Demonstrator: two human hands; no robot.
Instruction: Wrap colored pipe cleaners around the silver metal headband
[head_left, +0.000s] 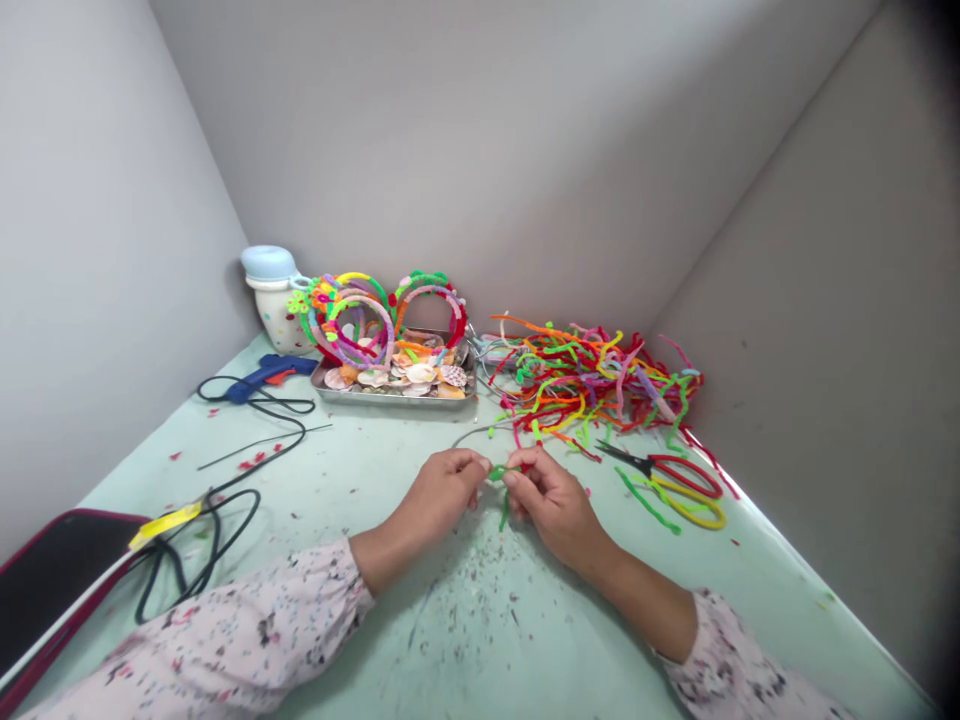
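Between my two hands, above the middle of the table, is a green pipe cleaner (504, 510) with one end dangling down. My left hand (448, 490) pinches its left part between thumb and fingers. On the other side my right hand (551, 502) is closed on it as well, thumb against fingertips. A small bent or looped green part shows between the fingertips; its exact shape is hidden by them. Right of my right hand lie scissors (679, 482) with red and yellow handles, beside loose green pipe cleaner pieces (646, 500).
A large heap of coloured pipe cleaners (600, 380) lies at the back right. A metal tray (397, 398) holds seashells and decorated headbands (364, 325). Left of it are a white bottle (274, 305), a blue glue gun (266, 376) and its black cord (259, 465). A dark red-edged object (60, 560) sits front left.
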